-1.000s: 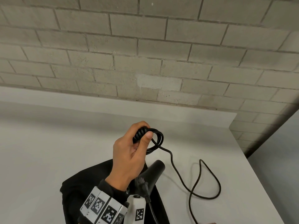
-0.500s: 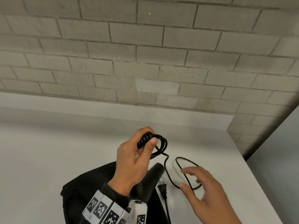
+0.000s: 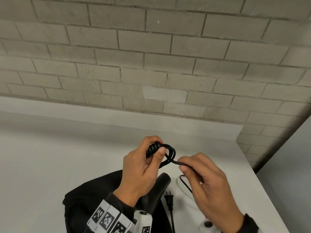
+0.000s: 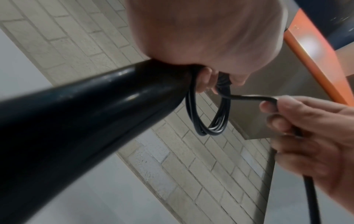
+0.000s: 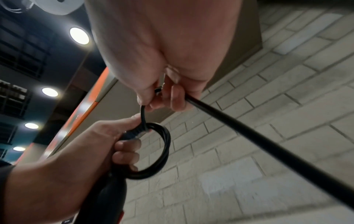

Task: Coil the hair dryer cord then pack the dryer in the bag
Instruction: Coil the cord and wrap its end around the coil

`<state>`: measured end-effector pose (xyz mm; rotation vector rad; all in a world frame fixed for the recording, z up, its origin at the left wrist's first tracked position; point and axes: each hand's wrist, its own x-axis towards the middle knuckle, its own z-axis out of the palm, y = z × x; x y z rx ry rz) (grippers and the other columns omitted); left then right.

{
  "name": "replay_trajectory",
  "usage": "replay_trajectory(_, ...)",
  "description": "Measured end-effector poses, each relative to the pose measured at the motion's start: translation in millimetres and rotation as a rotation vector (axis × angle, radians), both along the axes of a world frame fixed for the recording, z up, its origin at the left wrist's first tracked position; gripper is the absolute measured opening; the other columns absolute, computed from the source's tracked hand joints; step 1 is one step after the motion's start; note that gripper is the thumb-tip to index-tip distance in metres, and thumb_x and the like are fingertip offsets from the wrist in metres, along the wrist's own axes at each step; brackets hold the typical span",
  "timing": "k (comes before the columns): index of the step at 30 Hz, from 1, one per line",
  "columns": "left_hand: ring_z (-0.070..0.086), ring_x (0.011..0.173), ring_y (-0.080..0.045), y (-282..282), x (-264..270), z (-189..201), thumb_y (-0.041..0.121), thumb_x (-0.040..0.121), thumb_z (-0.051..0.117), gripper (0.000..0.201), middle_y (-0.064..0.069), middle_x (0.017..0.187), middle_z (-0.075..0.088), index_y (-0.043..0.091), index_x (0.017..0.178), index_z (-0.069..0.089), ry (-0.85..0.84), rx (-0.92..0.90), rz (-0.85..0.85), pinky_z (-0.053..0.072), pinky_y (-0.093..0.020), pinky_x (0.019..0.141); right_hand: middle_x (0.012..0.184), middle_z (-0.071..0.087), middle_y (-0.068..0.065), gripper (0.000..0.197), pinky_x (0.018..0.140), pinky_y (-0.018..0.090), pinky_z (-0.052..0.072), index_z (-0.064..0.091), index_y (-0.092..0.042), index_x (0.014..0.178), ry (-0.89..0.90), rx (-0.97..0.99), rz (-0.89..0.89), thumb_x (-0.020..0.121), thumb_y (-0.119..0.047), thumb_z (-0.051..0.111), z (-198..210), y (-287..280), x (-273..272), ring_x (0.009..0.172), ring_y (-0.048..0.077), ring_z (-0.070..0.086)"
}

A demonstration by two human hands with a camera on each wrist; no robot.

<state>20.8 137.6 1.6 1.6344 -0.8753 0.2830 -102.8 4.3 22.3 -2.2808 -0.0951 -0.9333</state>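
While the left hand (image 3: 139, 167) curls round the end of the glossy black plastic hair dryer handle (image 4: 80, 115) and the small bundle of black rubber cord loops (image 3: 168, 153) gathered there, the right hand (image 3: 207, 180) pinches the free run of cord between thumb and fingertips just beside that bundle. Both are held above the crumpled black fabric bag (image 3: 90, 195), which lies on the white table (image 3: 50, 157) directly below the bundle. Beside the bag, to its right, rests the black two-pronged plug (image 3: 169, 198) with a short slack tail.

Judging by its smooth bends, the cord is limp, light and somewhat slick, so loops will likely spring open unless the thumb pins them; taking it close to the bundle looks best. By contrast, the dryer seems rigid and heavier, best carried by its handle.

Counted: one dryer, one cord with roughly three or four loops, one plug, one bag, two hands.
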Motion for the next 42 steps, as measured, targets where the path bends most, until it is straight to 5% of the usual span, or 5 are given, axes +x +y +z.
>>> replay_trajectory(10,0.051,0.051,0.001,1.3,-7.5,5.2,0.041,0.081,0.067,0.032,0.014,0.08,0.063,0.025,0.107,0.057,-0.074,0.019,-0.063,0.036,-0.005,0.052,0.08,0.06,-0.002,0.01,0.064,0.011,0.038,0.072,-0.017,0.095,-0.019,0.016,0.144,0.093,-0.016,0.062,47.9,-5.4,30.9,0.067,0.009,0.053)
replay_trajectory(27,0.048,0.05,0.004,-3.4,-16.5,3.7,0.042,0.091,0.06,0.033,0.024,0.067,0.056,0.01,0.096,0.066,0.017,-0.224,-0.18,0.035,-0.006,0.053,0.087,0.07,0.001,0.02,0.074,0.018,0.049,0.066,-0.008,0.098,0.082,0.656,0.327,0.097,-0.025,0.055,5.0,-3.1,45.8,0.083,0.01,0.065)
replay_trajectory(30,0.055,0.057,0.006,-2.3,-16.0,5.7,0.038,0.092,0.06,0.034,0.02,0.072,0.063,0.005,0.097,0.065,0.024,-0.256,-0.196,0.04,-0.006,0.056,0.101,0.071,0.007,0.038,0.082,0.036,0.055,0.065,-0.013,0.108,0.136,0.649,0.385,0.083,-0.042,0.069,-8.8,-5.6,38.4,0.093,0.024,0.066)
replay_trajectory(35,0.047,0.049,-0.001,-0.7,-13.6,2.6,0.053,0.091,0.056,0.036,0.007,0.063,0.058,0.018,0.094,0.062,0.046,-0.246,-0.139,0.039,-0.015,0.051,0.095,0.072,0.01,0.018,0.087,0.057,0.052,0.07,-0.019,0.1,0.158,0.634,0.332,0.082,-0.023,0.071,-17.4,-7.0,37.1,0.092,0.029,0.067)
replay_trajectory(42,0.06,0.058,-0.009,0.8,-11.9,7.6,0.051,0.092,0.054,0.037,0.013,0.073,0.067,0.015,0.096,0.063,0.057,-0.216,-0.175,0.047,-0.016,0.057,0.09,0.071,0.0,0.014,0.087,0.041,0.051,0.073,-0.027,0.095,0.298,0.372,0.325,0.084,-0.034,0.068,-2.4,-15.2,35.3,0.09,0.021,0.065)
